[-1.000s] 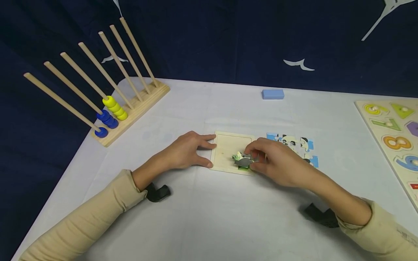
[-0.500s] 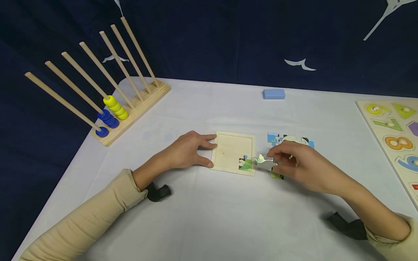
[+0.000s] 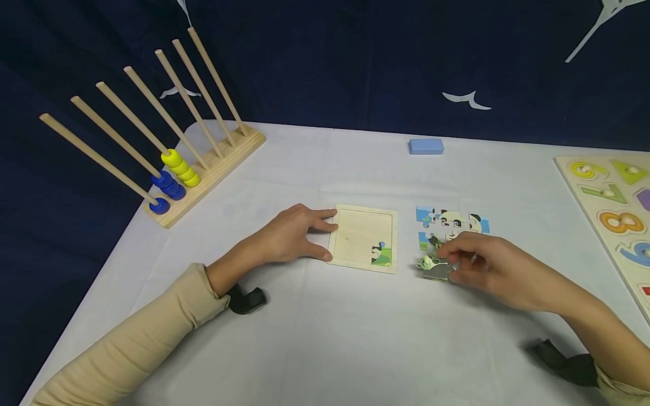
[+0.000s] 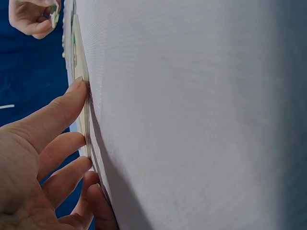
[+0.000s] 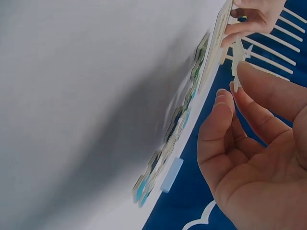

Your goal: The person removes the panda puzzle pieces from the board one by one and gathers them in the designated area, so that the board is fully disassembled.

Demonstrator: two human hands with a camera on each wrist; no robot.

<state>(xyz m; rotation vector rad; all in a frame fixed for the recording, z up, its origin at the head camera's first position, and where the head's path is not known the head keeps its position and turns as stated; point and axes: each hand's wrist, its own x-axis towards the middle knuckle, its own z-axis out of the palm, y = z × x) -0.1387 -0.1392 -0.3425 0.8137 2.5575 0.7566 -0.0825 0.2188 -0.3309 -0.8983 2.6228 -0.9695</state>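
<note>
My left hand (image 3: 297,234) rests at the left side of a square wooden puzzle tray (image 3: 358,231), thumb and extended fingers touching its edge (image 4: 81,96). One green, white and black puzzle piece (image 3: 383,256) lies in the tray's lower right corner. Right of the tray, my right hand (image 3: 490,268) pinches another puzzle piece (image 5: 238,57) between thumb and fingers, tilted and raised off the table. In the head view it hangs over the near part of a group of panda puzzle pieces (image 3: 454,223), hiding some of them.
A wooden peg abacus (image 3: 218,169) with blue and yellow rings stands at the back left. A blue block (image 3: 426,146) lies at the back. At the right edge is a number and shape board (image 3: 584,206). Dark blue cloth hangs behind the white table (image 3: 325,338).
My right hand has moved right with the pinched piece, from over the tray to the loose pieces. That uncovers the piece in the tray's corner. My left hand stays put.
</note>
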